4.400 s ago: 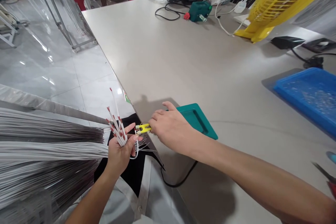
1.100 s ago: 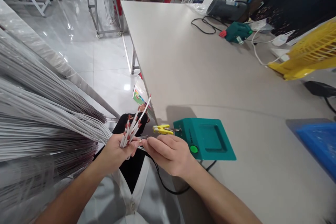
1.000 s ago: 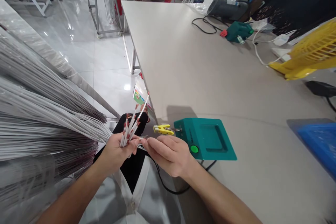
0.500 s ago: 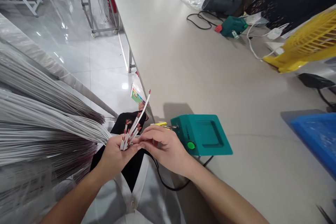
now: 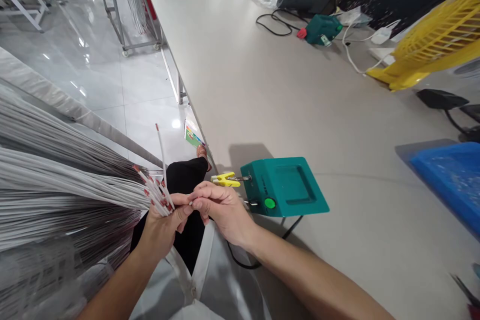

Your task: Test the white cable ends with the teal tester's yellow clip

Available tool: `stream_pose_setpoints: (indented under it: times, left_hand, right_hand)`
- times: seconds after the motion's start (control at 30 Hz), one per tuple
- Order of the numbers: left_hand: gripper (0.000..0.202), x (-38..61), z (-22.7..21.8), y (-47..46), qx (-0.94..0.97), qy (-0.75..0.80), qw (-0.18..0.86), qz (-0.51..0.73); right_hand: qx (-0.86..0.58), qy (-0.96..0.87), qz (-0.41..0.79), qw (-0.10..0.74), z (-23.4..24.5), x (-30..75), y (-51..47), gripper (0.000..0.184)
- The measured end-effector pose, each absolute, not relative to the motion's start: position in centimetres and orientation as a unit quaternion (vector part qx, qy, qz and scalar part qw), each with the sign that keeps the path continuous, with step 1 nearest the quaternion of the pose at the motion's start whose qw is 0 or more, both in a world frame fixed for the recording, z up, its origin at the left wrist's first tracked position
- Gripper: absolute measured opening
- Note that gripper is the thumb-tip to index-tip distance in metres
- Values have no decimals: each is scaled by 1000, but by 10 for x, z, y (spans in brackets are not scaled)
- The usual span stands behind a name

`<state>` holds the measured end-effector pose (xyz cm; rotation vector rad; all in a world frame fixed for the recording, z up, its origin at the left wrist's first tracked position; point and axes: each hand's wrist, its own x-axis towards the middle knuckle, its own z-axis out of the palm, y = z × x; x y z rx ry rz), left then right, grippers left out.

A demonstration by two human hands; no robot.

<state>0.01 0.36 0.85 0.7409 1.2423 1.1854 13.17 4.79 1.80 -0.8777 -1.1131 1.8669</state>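
Observation:
My left hand [image 5: 165, 227] is closed round a bundle of white cables [image 5: 158, 199] whose stripped ends show reddish-brown cores. One cable stands up well above the others. My right hand [image 5: 221, 210] pinches at a small pale cable end close to the left hand's fingertips; the fingers hide most of it. Just beyond the right hand, a yellow clip [image 5: 226, 179] is attached to a metal post on a green tester box [image 5: 287, 185] with a bright green button. The box lies on the white table [image 5: 292, 95].
Long grey cables [image 5: 56, 175] hang in thick bundles at my left beside a plastic-wrapped rail [image 5: 75, 110]. A yellow fan [image 5: 431, 45], a blue tray [image 5: 450, 175] and a green device with a red knob [image 5: 322, 29] stand on the table's right side.
The cable ends in my left hand have tilted leftward and fanned out. My right hand has shifted slightly left and down, so the yellow clip shows more fully. The view has shifted slightly.

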Motion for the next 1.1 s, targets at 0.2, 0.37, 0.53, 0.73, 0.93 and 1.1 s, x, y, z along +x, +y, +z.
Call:
stream_pose_setpoints:
  times: [0.2, 0.37, 0.53, 0.73, 0.93, 1.1]
  left_hand:
    - [20, 2, 18, 1, 387, 570, 557, 464]
    - [20, 0, 19, -2, 411, 599, 514, 457]
    - [14, 10, 23, 1, 408, 639, 464, 458]
    - [12, 16, 27, 3, 368, 666, 434, 482]
    - [19, 8, 22, 0, 350, 674, 447, 472]
    - [15, 9, 27, 4, 392, 658, 458, 450]
  right_hand:
    - [-369, -690, 445, 436, 22, 139, 46, 14]
    - [-335, -838, 240, 358, 25, 147, 49, 17]
    - [-282, -915, 48, 286, 27, 150, 52, 16]
    - [-283, -913, 106, 275, 28, 153, 54, 18]
    - [-395, -799, 306, 334, 32, 150, 50, 13]
    - [-358, -786, 365, 348, 29, 149, 53, 12]
